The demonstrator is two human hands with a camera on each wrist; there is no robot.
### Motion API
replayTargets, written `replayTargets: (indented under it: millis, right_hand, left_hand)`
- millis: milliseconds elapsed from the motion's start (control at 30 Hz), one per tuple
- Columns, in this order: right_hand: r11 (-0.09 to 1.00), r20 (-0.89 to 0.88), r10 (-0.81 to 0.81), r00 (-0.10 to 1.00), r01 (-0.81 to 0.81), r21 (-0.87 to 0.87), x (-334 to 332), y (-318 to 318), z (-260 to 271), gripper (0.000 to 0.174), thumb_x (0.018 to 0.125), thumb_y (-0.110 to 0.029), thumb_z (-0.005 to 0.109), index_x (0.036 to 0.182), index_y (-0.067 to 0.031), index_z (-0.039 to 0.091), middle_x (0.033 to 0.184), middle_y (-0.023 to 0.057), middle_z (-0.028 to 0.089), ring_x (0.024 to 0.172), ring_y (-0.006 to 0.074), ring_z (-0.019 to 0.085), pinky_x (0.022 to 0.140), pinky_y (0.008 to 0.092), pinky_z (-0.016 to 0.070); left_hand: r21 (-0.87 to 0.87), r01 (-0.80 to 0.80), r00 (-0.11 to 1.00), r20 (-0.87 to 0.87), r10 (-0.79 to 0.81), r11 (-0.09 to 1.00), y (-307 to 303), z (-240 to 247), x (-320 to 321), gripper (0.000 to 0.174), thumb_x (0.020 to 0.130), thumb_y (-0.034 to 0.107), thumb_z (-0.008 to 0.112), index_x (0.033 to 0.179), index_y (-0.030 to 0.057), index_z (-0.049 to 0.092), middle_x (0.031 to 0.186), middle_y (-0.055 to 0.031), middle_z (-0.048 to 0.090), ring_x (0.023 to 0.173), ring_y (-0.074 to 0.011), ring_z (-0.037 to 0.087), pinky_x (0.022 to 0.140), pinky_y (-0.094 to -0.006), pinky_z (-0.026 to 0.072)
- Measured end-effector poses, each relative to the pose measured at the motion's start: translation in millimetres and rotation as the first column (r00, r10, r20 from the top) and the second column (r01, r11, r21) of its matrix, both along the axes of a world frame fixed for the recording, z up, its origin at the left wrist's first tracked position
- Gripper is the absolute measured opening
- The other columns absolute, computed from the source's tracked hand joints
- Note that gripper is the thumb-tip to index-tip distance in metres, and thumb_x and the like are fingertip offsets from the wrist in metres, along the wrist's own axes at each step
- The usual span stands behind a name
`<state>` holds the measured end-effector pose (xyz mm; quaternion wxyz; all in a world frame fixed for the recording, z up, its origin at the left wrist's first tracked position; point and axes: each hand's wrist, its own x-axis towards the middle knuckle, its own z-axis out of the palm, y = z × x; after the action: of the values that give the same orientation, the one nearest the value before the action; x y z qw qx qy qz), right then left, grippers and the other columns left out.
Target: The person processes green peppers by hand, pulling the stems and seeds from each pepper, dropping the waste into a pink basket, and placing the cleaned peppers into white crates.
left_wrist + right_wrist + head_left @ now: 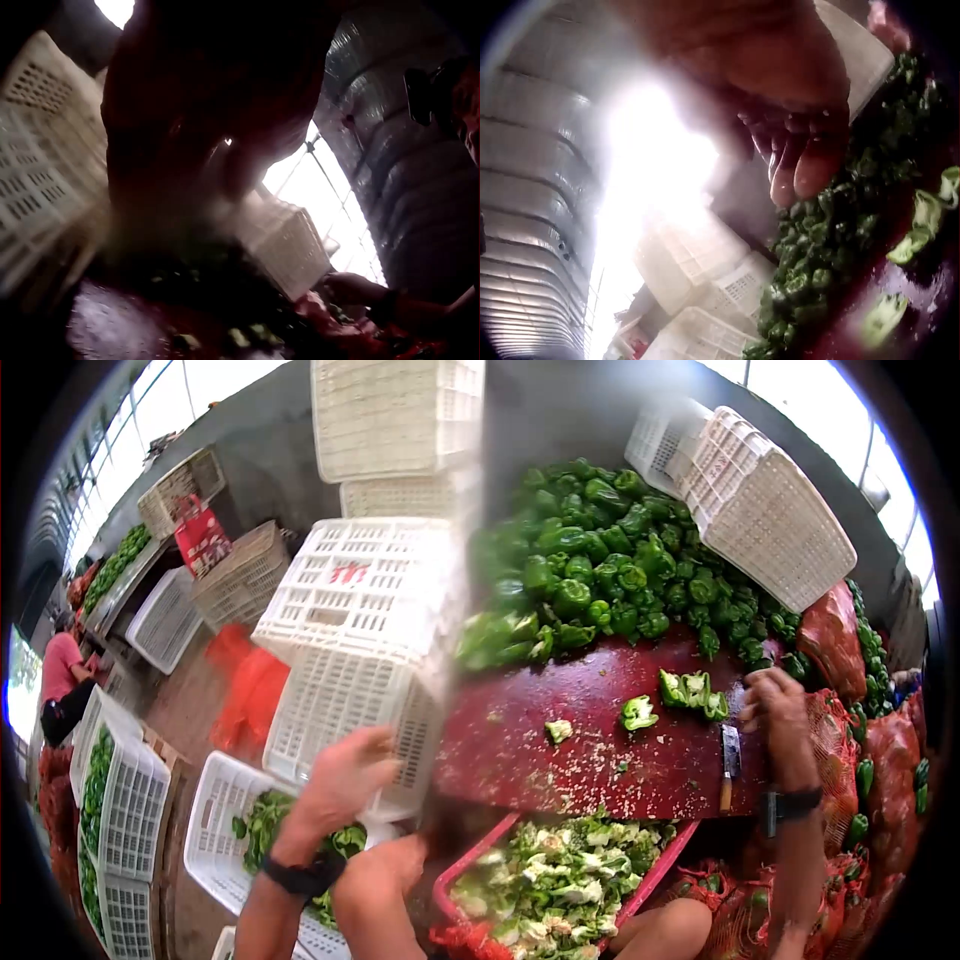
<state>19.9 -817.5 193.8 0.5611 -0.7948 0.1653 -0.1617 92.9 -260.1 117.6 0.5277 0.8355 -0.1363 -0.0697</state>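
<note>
My left hand [352, 772] is in the air left of the dark red board [500, 760], over a white crate [213, 850] of green peppers; nothing shows in it. Near the board's right edge hovers my right hand [780, 710], its fingers [816, 169] loosely bent and holding nothing. Beside it on the board lie a knife [731, 752] with a wooden handle and cut pepper pieces [685, 690]. Another cut piece [638, 713] and a small pale chunk [559, 731] lie further left among scattered seeds. The left wrist view is dark and blurred.
A large heap of green peppers [600, 560] covers the board's back, with a tilted white crate [770, 510] behind. Stacked crates [350, 585] stand left. A pink-rimmed tub [660, 870] of scraps sits below the board; red net sacks [830, 750] lie right. A person [62, 670] is far left.
</note>
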Motion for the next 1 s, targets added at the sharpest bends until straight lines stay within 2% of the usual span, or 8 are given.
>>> replayTargets:
  millis: [67,267,467,667,700,800,933,1000]
  right_hand:
    - [0.994,-0.101,0.056,0.993,-0.046,0.103,19,-4,-39,0.020,0.100,-0.017,0.057,0.106,0.0004,0.064,0.080,0.0075,0.066,0.061,0.0128,0.065,0.050,0.0244,0.0516]
    - [0.950,-0.131,0.180,0.975,-0.138,0.281,46,1,-105,0.025,0.100,-0.016,0.056,0.110,0.0060,0.063,0.086,0.0109,0.069,0.067,0.0155,0.068,0.056,0.0266,0.0550]
    - [0.948,-0.238,0.150,0.959,-0.071,0.310,42,-14,-141,0.028,0.098,-0.015,0.056,0.110,0.0085,0.062,0.086,0.0118,0.069,0.068,0.0164,0.068,0.058,0.0279,0.0549]
    - [0.929,-0.279,0.129,0.952,-0.017,0.371,42,-34,-172,0.028,0.100,-0.021,0.057,0.109,0.0052,0.063,0.085,0.0104,0.068,0.068,0.0164,0.069,0.057,0.0275,0.0556]
    - [0.930,-0.275,0.121,0.954,-0.012,0.367,45,-38,-176,0.028,0.101,-0.023,0.057,0.109,0.0035,0.063,0.085,0.0093,0.068,0.069,0.0164,0.069,0.057,0.0274,0.0561]
    - [0.921,-0.273,0.108,0.956,0.007,0.390,51,-42,-178,0.028,0.101,-0.024,0.057,0.109,0.0030,0.063,0.084,0.0089,0.068,0.069,0.0156,0.069,0.056,0.0264,0.0556]
    - [0.917,-0.202,0.085,0.976,0.003,0.400,56,-50,-178,0.030,0.098,-0.020,0.056,0.110,0.0070,0.063,0.085,0.0108,0.068,0.068,0.0151,0.068,0.058,0.0263,0.0536]
    - [0.914,-0.198,0.051,0.979,0.034,0.405,59,-54,-180,0.028,0.098,-0.019,0.058,0.109,0.0062,0.063,0.084,0.0100,0.068,0.067,0.0149,0.067,0.057,0.0259,0.0531]
  left_hand:
    - [0.126,0.175,0.947,0.250,-0.202,0.977,-70,12,43,0.045,0.092,0.019,0.070,0.129,-0.0051,0.059,0.118,-0.0193,0.068,0.105,-0.0237,0.066,0.092,-0.0344,0.0534]
    - [0.303,-0.005,0.874,0.464,-0.143,0.953,-189,-67,201,0.047,0.093,0.025,0.067,0.126,-0.0076,0.060,0.120,-0.0307,0.064,0.114,-0.0447,0.060,0.098,-0.0460,0.0495]
    - [0.500,-0.220,0.778,0.608,-0.159,0.837,-218,-169,298,0.036,0.093,0.031,0.065,0.108,-0.0017,0.065,0.106,-0.0287,0.063,0.101,-0.0467,0.062,0.087,-0.0538,0.0502]
    - [0.635,-0.212,0.869,0.471,-0.154,0.743,-240,-170,316,0.039,0.092,0.039,0.066,0.102,0.0008,0.066,0.103,-0.0279,0.065,0.091,-0.0491,0.063,0.080,-0.0559,0.0514]
    - [0.623,-0.272,0.841,0.524,-0.133,0.733,-244,-173,316,0.040,0.091,0.041,0.067,0.102,0.0026,0.067,0.099,-0.0278,0.067,0.087,-0.0494,0.064,0.078,-0.0548,0.0525]
    - [0.658,-0.091,0.540,0.663,-0.518,0.748,-256,-181,306,0.035,0.092,0.040,0.066,0.103,0.0061,0.068,0.099,-0.0256,0.067,0.086,-0.0447,0.065,0.076,-0.0513,0.0543]
    - [0.729,-0.032,0.758,0.464,-0.459,0.684,-302,-128,235,0.021,0.090,0.023,0.063,0.106,0.0127,0.072,0.119,-0.0150,0.067,0.101,-0.0388,0.065,0.083,-0.0456,0.0548]
    - [0.761,0.096,0.463,0.537,-0.705,0.642,-307,-149,228,0.021,0.088,0.027,0.066,0.104,0.0152,0.073,0.122,-0.0157,0.064,0.108,-0.0385,0.062,0.086,-0.0439,0.0547]
